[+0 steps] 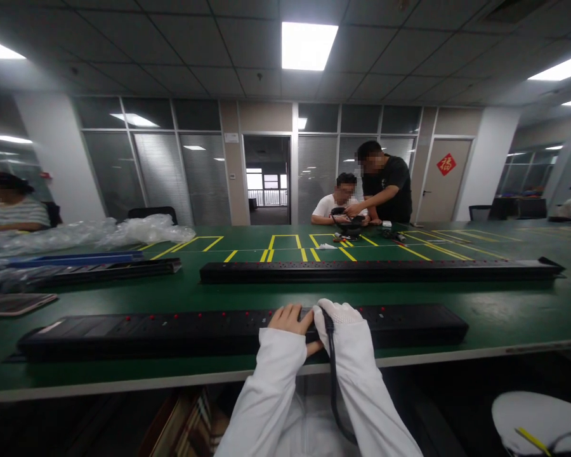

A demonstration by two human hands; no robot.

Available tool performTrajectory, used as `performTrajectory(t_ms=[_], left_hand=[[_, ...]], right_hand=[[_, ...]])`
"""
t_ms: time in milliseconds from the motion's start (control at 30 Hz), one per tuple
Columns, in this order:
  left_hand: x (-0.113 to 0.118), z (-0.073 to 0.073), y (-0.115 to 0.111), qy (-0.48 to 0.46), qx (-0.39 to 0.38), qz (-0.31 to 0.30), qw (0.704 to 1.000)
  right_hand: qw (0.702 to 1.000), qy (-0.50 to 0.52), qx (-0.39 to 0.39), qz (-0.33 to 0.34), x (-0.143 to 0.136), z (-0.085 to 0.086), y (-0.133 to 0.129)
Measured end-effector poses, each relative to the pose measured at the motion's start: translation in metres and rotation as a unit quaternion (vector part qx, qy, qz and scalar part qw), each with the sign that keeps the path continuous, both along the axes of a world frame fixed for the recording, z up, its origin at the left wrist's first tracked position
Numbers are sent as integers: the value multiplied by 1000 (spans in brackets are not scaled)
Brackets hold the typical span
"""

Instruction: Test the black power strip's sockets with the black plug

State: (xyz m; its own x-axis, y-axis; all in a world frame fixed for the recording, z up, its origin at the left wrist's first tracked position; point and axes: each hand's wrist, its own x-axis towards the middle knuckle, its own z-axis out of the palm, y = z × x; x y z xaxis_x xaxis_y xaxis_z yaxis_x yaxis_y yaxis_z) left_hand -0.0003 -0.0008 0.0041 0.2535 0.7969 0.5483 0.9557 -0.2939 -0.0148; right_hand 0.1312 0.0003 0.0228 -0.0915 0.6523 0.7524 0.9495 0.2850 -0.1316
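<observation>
A long black power strip (181,330) with red-dotted sockets along its top lies at the near edge of the green table. My left hand (288,319), bare, is wrapped over the strip near its middle, fingers on top and thumb towards the right hand. Close beside it, my right hand (339,313), in a white dotted glove, is closed around a black cable (332,362) at the strip's top. The cable hangs down between my forearms. What sits at its upper end is hidden by the glove.
A second black power strip (361,271) lies farther back. At left are clear plastic wrap (143,230), a dark rail with a blue strip (85,259) and a phone (16,304). Two people (385,184) handle dark parts across the table (247,293), marked with yellow tape.
</observation>
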Motion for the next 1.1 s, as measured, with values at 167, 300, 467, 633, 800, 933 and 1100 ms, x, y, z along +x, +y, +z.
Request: performTrajectory(t_ms=[167,300,467,633,800,933,1100], left_hand=[[-1,3,-1,7,-25,-2,1000],[-2,8,-3,8,-34,-15,999],[-2,6,-1,8,-34,-8,999],[-1,0,3,7,-24,-3,1000],[-1,3,0,-1,-30,-6,1000],[-2,6,-2,-4,-39,-14,999],[-3,5,0,1,-51,-4,999]], right_hand=[[1000,-8,13,5,3,1,-1],[1000,-20,3,14,4,5,-5],[1000,-13,-5,13,2,5,-4],[1000,2,5,-7,-1,1,1],[1000,-6,3,17,2,5,-4],[1000,-10,-21,20,4,8,-7],[999,-13,-28,32,4,5,-3]])
